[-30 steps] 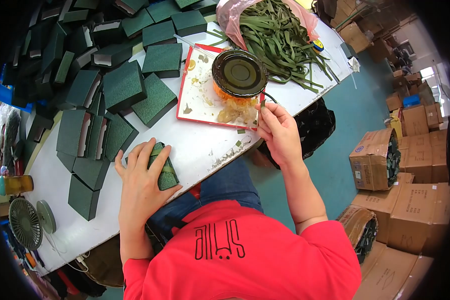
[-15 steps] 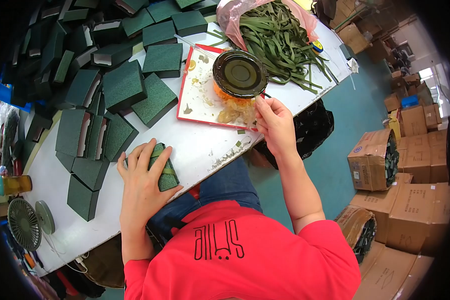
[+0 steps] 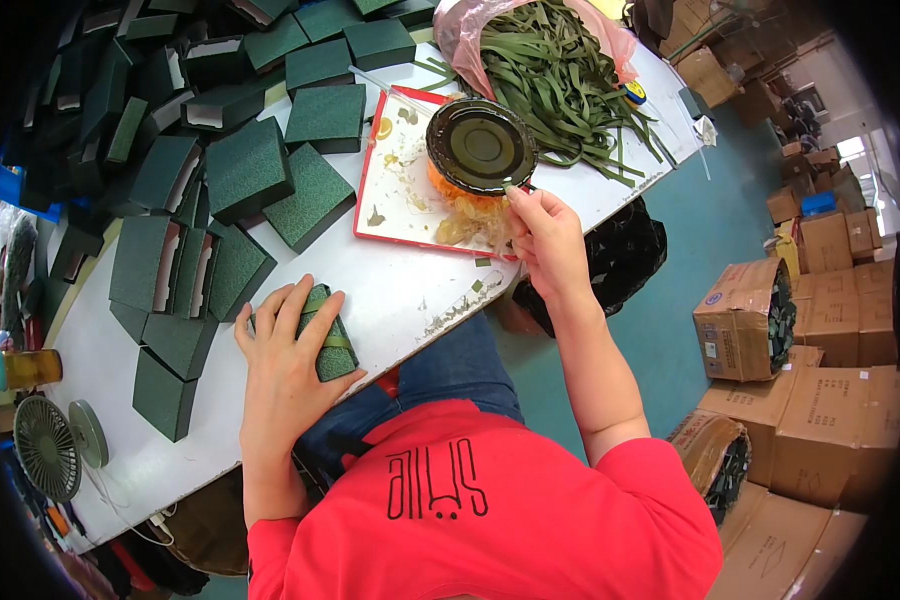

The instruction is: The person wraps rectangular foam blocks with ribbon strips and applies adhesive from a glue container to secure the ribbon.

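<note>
My left hand (image 3: pixel 288 345) is spread over a small dark green box (image 3: pixel 336 360), its fingers across the top and the thumb by the near corner, holding it on the table. A green ribbon (image 3: pixel 338 341) runs around this box. Thumb and forefinger of my right hand (image 3: pixel 548 232) are pinched together at the near rim of a round black pan (image 3: pixel 480 148) of dark, shiny liquid. A tiny pale bit shows at those fingertips, too small to name. Under the pan is a crusted orange and amber base (image 3: pixel 460 205), on a white, red-edged tray (image 3: pixel 395 215).
Many green boxes (image 3: pixel 248 170) are heaped at the left and back. A pink plastic bag (image 3: pixel 457 40) spills loose green ribbons (image 3: pixel 560 75) behind the pan. A small fan (image 3: pixel 48 450) stands at the left edge. Cartons (image 3: pixel 825 420) are stacked on the right-hand floor.
My right hand has shifted slightly up and left, bringing its fingertips to the pan's rim. The left hand and its box stay in place.
</note>
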